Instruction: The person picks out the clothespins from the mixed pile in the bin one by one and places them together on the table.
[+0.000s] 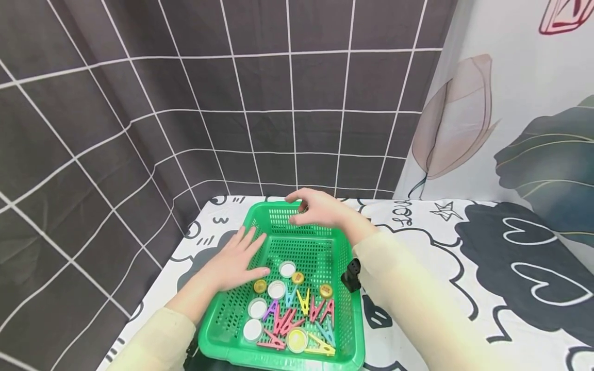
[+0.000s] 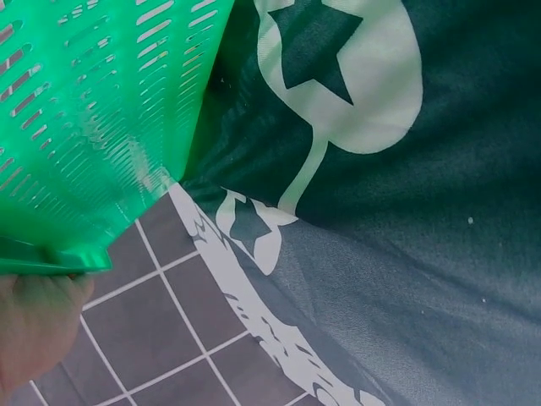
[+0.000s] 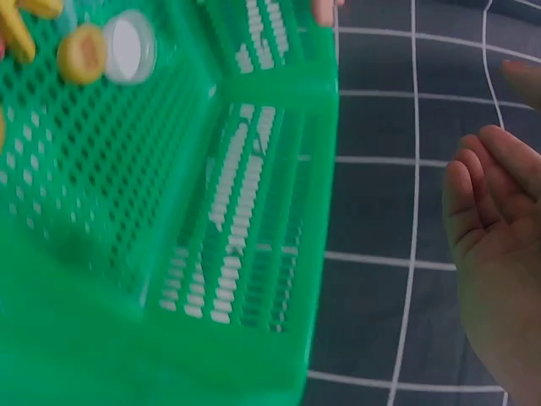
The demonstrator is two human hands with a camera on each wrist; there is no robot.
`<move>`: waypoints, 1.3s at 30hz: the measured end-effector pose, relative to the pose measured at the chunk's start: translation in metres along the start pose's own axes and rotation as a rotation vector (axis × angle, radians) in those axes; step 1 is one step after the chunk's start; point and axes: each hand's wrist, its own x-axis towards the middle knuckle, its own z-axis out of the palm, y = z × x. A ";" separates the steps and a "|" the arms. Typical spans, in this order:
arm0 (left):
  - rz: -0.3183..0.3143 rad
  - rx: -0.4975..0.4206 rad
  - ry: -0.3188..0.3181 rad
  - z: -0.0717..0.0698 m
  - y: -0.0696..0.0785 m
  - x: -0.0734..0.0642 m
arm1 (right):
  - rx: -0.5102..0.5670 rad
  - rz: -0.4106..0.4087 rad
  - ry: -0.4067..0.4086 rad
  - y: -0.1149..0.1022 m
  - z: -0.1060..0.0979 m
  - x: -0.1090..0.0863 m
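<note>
A green plastic basket stands on the table, holding several clothespins, white round lids and small yellow caps. My left hand lies over the basket's left side with fingers straight and spread. In the left wrist view, part of that hand appears beside the basket's rim; whether it touches is unclear. Above the far rim is my right hand, its fingers loosely bent and apart from the thumb. The right wrist view shows this hand holding nothing, away from the basket wall.
The table carries a black-and-white patterned cloth. A dark curtain with white grid lines hangs behind and to the left. At the right is a pale curtain with leaf prints.
</note>
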 end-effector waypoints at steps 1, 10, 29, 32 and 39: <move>-0.002 0.004 -0.002 0.001 0.000 0.000 | 0.008 0.000 -0.005 -0.001 0.003 0.001; -0.005 0.006 -0.024 0.008 0.000 0.004 | 0.058 0.004 -0.054 0.010 0.031 -0.001; -0.001 0.022 0.008 0.003 -0.003 0.002 | 0.054 0.042 -0.370 0.029 0.078 -0.002; -0.007 0.017 -0.004 0.003 -0.002 0.003 | 0.067 0.062 -0.421 0.030 0.080 -0.003; -0.018 0.021 0.001 0.006 -0.005 0.002 | 0.050 0.077 -0.493 0.031 0.085 -0.003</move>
